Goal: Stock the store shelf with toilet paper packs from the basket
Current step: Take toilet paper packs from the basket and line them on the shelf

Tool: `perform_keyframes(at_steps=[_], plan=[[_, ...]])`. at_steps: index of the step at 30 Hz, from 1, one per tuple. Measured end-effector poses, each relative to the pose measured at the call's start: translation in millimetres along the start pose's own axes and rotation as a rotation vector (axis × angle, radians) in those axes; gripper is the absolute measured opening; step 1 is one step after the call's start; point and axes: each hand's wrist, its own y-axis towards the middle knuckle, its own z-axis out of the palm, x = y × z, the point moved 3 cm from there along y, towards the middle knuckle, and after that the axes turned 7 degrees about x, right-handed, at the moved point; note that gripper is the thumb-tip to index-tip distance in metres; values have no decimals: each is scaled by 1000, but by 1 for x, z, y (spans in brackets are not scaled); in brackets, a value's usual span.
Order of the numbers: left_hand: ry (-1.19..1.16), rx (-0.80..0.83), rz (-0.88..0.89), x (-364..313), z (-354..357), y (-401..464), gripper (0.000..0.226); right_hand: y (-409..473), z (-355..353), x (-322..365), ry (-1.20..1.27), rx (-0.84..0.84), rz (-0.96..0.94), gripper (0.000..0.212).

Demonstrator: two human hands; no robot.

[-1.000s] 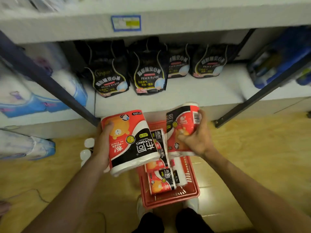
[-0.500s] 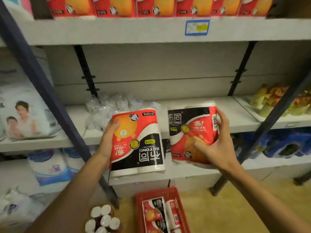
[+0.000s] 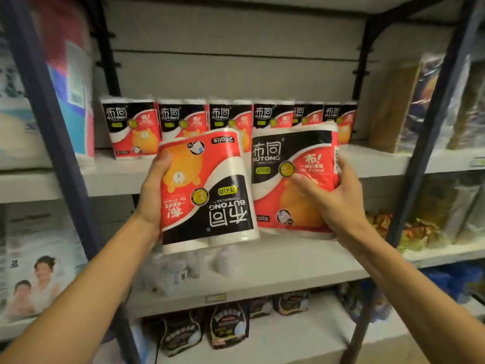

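Observation:
My left hand (image 3: 153,185) grips a red, black and white toilet paper pack (image 3: 207,190), held upside down. My right hand (image 3: 330,195) grips a second pack (image 3: 291,158), upright, thumb across its front. Both packs are raised in front of the upper shelf (image 3: 118,177), where a row of several identical packs (image 3: 181,119) stands at the back. The two held packs almost touch side by side. The basket is out of view.
Dark blue uprights (image 3: 52,122) (image 3: 430,132) frame the shelf bay. Clear small packets (image 3: 178,269) lie on the shelf below, black pouches (image 3: 225,324) on the lowest one. Bagged goods (image 3: 446,106) fill the right bay, large packs (image 3: 39,269) the left.
Both hands have lifted their packs from basket height up to the upper shelf. My view has tilted up, so the basket and floor have dropped out of sight.

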Motion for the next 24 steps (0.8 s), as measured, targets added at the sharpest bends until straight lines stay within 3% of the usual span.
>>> perform_keyframes(at_steps=[4, 6, 10, 21, 24], plan=[[-2, 40, 65, -20, 15, 23, 44, 15, -14, 16, 56, -54, 32, 58], [-15, 28, 103, -24, 23, 34, 37, 20, -22, 16, 55, -80, 45, 52], [-38, 77, 96, -10, 41, 60, 56, 31, -44, 8, 61, -158, 71, 56], [-39, -56, 106, 31, 99, 145, 48, 134, -125, -45, 69, -212, 63, 65], [-49, -149, 103, 46, 108, 174, 70, 174, -143, -62, 77, -180, 56, 59]])
